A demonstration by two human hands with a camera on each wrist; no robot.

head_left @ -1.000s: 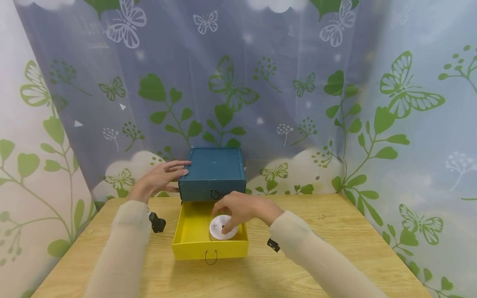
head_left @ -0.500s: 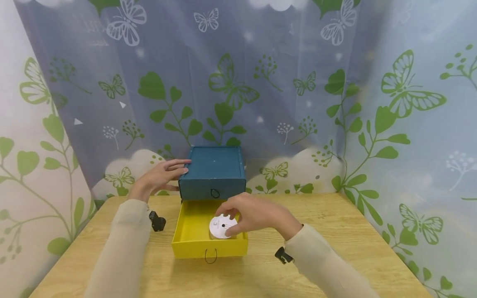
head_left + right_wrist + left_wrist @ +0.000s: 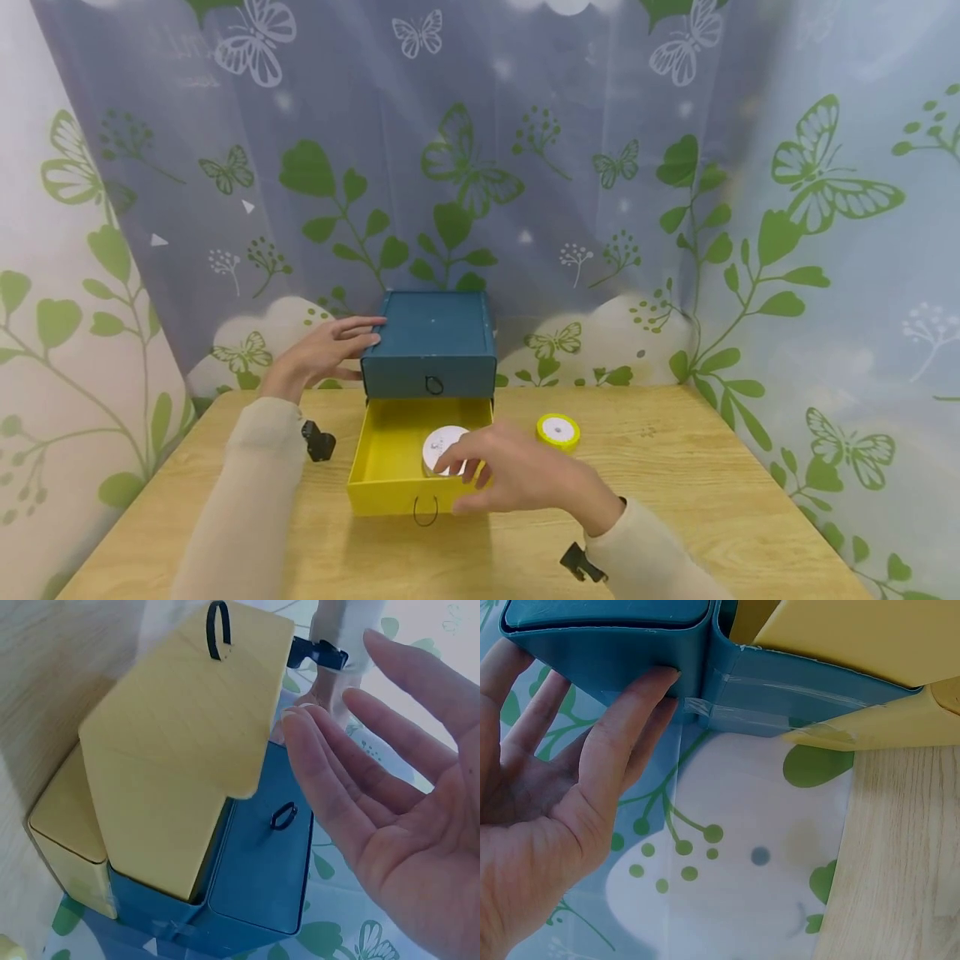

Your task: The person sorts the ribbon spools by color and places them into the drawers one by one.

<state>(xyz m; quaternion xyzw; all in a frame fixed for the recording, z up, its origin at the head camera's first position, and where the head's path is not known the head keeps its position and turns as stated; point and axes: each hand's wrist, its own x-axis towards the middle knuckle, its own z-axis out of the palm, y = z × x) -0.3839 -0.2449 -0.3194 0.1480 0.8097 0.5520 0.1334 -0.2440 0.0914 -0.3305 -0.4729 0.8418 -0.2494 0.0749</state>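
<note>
While the white spool (image 3: pixel 441 442) lies flat inside the pulled-out yellow drawer (image 3: pixel 390 499), near its front right corner, my right hand (image 3: pixel 517 471) hangs in front of it, fingers loosely curved and holding nothing; whether a fingertip brushes the spool I can't tell. I'd judge the step in hand to be placing or picking up that spool, though which one these views don't settle; the next move would call either for a pinch across its round rim or for drawing back past the drawer's front wall. The spool is a squat disc, its pale, smooth face printed with small dark marks. Around it the drawer walls are thin, straight and matte, like covered card, with a slim black loop (image 3: pixel 211 637) for a pull. Above and behind sits the blue box (image 3: pixel 431 325), square-cornered, scuffed pale along an edge, with glossy clear tape (image 3: pixel 787 691) across its side. My left hand (image 3: pixel 318 354) rests against its left side and top left edge, fingers extended, apparently steadying it. Out to the right, toward the worktop's back edge, lies a yellow-rimmed spool (image 3: pixel 558 431) with a white centre, on the wood-grained worktop (image 3: pixel 675 492).
</note>
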